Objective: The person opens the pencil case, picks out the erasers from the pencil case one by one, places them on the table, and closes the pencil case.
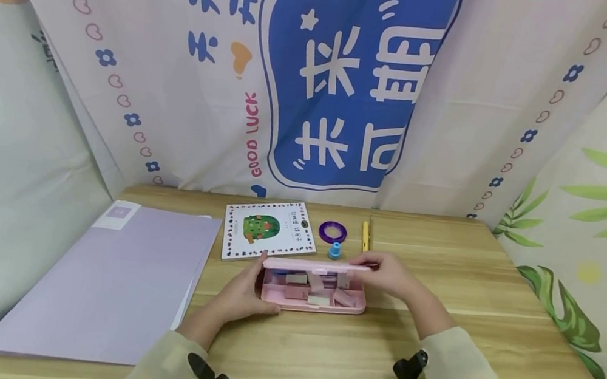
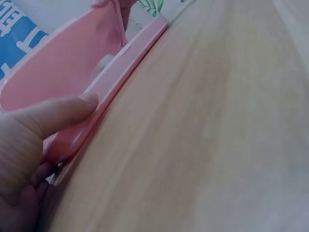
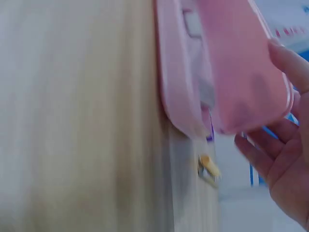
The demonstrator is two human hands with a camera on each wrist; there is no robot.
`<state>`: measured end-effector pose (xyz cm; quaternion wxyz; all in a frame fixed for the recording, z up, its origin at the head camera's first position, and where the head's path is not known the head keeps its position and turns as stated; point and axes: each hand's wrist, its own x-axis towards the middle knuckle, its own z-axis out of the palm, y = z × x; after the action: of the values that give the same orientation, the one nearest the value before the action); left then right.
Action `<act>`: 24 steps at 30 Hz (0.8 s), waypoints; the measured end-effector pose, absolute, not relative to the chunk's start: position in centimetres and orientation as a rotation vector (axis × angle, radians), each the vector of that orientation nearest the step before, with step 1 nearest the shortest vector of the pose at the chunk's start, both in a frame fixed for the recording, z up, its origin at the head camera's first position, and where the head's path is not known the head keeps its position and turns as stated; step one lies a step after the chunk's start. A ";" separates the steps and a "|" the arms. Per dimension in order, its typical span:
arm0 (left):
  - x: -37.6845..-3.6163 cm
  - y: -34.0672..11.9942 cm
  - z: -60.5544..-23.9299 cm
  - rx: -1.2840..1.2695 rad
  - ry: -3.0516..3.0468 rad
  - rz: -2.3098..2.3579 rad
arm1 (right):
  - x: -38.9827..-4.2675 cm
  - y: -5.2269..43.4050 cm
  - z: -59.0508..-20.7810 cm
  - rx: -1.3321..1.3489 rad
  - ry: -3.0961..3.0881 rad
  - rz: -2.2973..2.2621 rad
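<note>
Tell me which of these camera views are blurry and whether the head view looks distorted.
Head view: sharp, evenly lit, but wide-angle bending bows the table edges. Left wrist view: soft, the pink case and left hand too close to focus. Right wrist view: the most smeared, with motion blur over the case and the right hand.

A pink pencil case point(image 1: 313, 288) lies flat near the middle of the wooden desk point(image 1: 490, 305), its long side parallel to the front edge. Its hinged lid point(image 1: 318, 267) is raised partway, hinged along the back. Inside the tray sit several small pale pink and white blocks point(image 1: 321, 292), loosely jumbled.
</note>
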<state>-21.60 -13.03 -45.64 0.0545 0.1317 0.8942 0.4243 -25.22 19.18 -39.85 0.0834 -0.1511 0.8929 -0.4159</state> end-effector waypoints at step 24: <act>-21.6 -13.3 -45.7 0.353 2.676 1.272 | -29.2 18.6 -40.6 0.051 2.625 -1.770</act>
<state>-21.59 -13.29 -45.68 0.0787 0.1179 0.8940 0.4250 -29.21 18.59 -40.56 -0.0124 0.0161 0.8290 -0.5588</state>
